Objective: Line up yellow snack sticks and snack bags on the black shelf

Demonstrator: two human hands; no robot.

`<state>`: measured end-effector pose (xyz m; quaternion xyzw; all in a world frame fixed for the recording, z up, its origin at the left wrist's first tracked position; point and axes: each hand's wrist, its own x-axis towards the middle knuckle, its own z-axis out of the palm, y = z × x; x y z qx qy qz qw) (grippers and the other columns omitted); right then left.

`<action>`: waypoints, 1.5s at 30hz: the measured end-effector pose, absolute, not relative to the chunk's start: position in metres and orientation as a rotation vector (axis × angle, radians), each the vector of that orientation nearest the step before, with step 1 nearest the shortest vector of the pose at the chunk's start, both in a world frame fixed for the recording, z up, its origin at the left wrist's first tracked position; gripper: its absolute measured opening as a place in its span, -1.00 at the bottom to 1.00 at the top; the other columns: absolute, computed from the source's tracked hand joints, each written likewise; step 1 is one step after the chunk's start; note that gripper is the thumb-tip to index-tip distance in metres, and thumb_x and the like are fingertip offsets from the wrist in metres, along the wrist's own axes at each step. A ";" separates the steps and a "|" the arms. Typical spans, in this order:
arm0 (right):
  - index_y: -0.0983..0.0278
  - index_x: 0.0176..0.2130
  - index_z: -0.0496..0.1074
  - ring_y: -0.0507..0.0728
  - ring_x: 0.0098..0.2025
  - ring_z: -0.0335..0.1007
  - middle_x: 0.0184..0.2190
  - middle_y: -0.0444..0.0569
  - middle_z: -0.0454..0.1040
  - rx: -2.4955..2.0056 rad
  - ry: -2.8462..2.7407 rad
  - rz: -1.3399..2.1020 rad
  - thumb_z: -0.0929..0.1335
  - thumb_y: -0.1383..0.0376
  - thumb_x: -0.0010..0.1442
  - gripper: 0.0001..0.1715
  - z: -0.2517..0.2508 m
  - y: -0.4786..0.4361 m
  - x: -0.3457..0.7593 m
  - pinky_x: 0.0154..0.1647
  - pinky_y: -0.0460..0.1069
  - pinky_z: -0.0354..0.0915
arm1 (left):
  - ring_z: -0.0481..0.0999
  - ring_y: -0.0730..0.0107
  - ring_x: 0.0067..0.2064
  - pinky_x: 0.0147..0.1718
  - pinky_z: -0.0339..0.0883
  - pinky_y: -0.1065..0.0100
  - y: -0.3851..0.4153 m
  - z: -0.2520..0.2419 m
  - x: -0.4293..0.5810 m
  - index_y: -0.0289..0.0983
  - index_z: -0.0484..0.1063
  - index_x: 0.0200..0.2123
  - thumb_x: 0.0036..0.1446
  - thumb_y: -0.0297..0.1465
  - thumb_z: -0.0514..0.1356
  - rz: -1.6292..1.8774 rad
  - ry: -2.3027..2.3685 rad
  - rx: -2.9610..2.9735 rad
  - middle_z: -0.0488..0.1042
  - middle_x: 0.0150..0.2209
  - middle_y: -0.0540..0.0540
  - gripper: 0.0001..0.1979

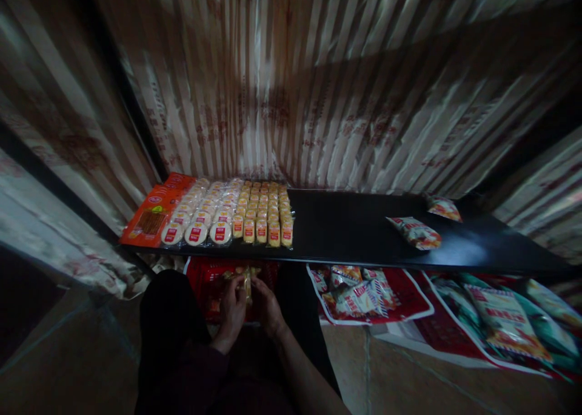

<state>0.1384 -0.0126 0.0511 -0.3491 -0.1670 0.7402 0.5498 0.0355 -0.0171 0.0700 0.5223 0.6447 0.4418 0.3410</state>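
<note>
Low between my knees, over a red basket (204, 275), my left hand (233, 306) is closed on a small yellow wrapped snack (248, 281). My right hand (269, 306) meets it from the other side, its fingers curled against the wrapper. More yellow packets seem to lie just behind the fingers, though dim light hides their number. Above, on the black shelf (336, 227), stand tight rows of similar yellow wrapped snacks (261, 215). To their left are rows of round white wrapped crackers (197, 233), then a flat orange snack bag (152, 218).
Two snack bags (416, 232) lie loose on the shelf's right part. Below the shelf, a red basket (409, 300) holds several snack bags; another basket (482, 354) farther right holds larger bags (507, 318). Striped, printed sheeting (273, 99) lines the back. A dark post (136, 111) rises at left.
</note>
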 end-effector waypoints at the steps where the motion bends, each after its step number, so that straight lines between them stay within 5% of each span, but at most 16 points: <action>1: 0.20 -0.20 0.54 0.20 -0.06 0.43 -0.14 -0.04 0.55 -0.826 -0.396 1.748 0.50 0.08 -0.13 -0.54 0.051 -0.013 0.139 -0.05 0.02 0.27 | 0.48 0.30 -0.04 -0.02 0.33 0.22 -0.017 0.070 0.036 -0.24 0.41 -0.15 0.08 -0.40 0.01 1.174 1.650 1.395 0.51 -0.09 -0.14 -0.71; 16: 0.23 -0.13 0.50 0.20 -0.02 0.40 -0.13 -0.01 0.54 -0.867 -0.502 1.642 0.49 0.07 -0.09 -0.48 0.079 -0.019 0.153 0.10 0.07 0.19 | 0.34 0.22 0.12 0.12 0.24 0.03 -0.025 0.083 0.053 -0.25 0.44 -0.05 0.19 -0.36 -0.05 1.292 1.604 1.733 0.38 0.06 -0.22 -0.65; 32: 0.21 -0.11 0.44 0.16 -0.12 0.48 -0.19 -0.04 0.56 -0.827 -0.618 1.622 0.52 0.14 -0.09 -0.47 0.116 -0.015 0.157 -0.01 0.03 0.28 | 0.35 0.28 0.13 0.11 0.28 0.11 -0.018 0.096 0.063 -0.18 0.44 -0.02 0.16 -0.53 -0.05 1.346 1.577 1.767 0.35 0.10 -0.16 -0.59; 45: 0.20 -0.07 0.42 0.21 -0.03 0.43 -0.12 -0.01 0.53 -0.790 -0.637 1.565 0.53 0.14 -0.11 -0.42 0.120 -0.005 0.170 0.12 0.12 0.20 | 0.31 0.26 0.17 0.13 0.26 0.09 -0.010 0.109 0.077 -0.17 0.40 0.03 0.16 -0.53 -0.05 1.321 1.510 1.823 0.30 0.16 -0.15 -0.57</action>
